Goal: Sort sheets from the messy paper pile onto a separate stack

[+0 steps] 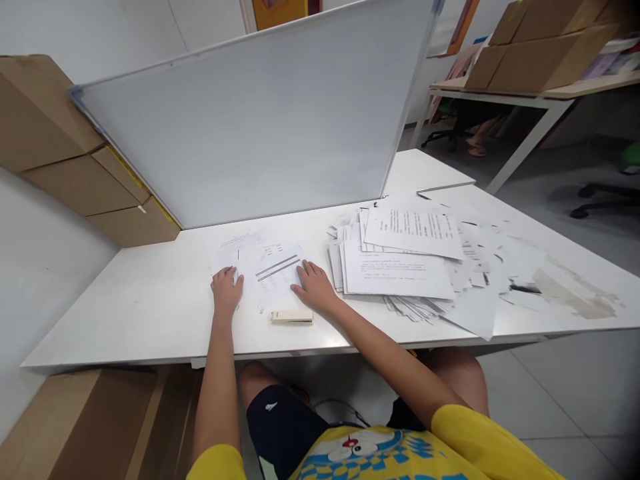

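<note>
A printed sheet of paper (279, 267) with two dark slanting bars lies flat on the white table between my hands. At its left side rests my left hand (227, 291), fingers a little bent and thumb apart. My right hand (315, 287) lies over the sheet's right edge, its fingers stretched out. Neither hand is visibly gripping anything. Just below the sheet, near the table's front edge, is a cream-coloured stapler (291, 317), touched by neither hand. Another faintly printed paper (233, 245) lies behind my left hand.
A messy pile of printed papers (400, 267) covers the table (135, 313) to the right, with loose sheets spreading beyond it. A large whiteboard (270, 127) stands along the back. Cardboard boxes (95, 173) are stacked at the left. Another person's foot (477, 143) shows under the far desk.
</note>
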The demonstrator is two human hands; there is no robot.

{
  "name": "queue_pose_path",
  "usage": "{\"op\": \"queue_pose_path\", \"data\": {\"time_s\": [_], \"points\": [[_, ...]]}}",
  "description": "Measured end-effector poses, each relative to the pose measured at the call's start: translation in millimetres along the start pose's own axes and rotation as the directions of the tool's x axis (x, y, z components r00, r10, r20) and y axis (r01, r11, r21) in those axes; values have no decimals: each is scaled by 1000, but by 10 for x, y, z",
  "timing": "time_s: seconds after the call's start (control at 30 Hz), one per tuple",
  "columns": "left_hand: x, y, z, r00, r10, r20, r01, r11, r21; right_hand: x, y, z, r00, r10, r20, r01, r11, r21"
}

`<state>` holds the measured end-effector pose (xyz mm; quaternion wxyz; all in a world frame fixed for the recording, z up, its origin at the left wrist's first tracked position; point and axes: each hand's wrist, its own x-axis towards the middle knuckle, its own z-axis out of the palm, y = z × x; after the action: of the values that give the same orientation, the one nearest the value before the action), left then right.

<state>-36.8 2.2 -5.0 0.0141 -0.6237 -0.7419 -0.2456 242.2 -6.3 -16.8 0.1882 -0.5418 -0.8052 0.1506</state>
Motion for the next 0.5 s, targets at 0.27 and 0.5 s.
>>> {"op": "queue_pose_path", "data": {"time_s": [0.27,0.5], "points": [[45,90,4,986,-164,28,166,982,-90,12,-13,9,996,-86,0,86,996,-8],[376,265,82,918,-391,65,393,872,-292,22,10,-32,993,-116,23,116,993,14]]}}
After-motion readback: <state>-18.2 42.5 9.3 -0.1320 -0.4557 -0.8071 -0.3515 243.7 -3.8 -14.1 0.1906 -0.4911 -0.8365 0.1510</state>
